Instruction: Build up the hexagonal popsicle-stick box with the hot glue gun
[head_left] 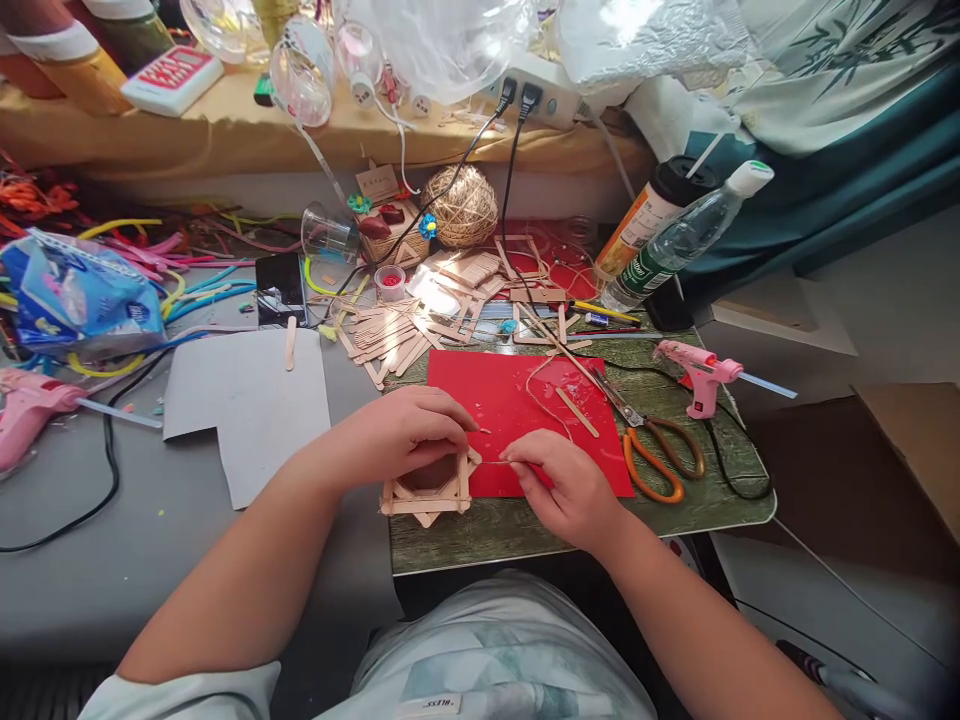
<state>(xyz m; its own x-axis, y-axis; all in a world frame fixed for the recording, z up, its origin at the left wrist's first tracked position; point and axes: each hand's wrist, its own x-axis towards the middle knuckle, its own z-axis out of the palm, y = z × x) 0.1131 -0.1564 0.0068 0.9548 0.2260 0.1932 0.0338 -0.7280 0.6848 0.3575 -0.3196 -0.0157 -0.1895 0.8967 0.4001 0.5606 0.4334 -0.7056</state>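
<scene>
My left hand is curled over a small frame built of popsicle sticks at the near edge of the small table, fingers closed on its top. My right hand pinches a thin strand of twine that runs from the frame to my fingers and loops up over the red sheet. A loose popsicle stick lies on the red sheet beyond my right hand.
Orange-handled scissors and a pink glue gun lie to the right. A pile of popsicle sticks, a twine ball, a phone, grey card and two bottles crowd the back. Another pink glue gun lies far left.
</scene>
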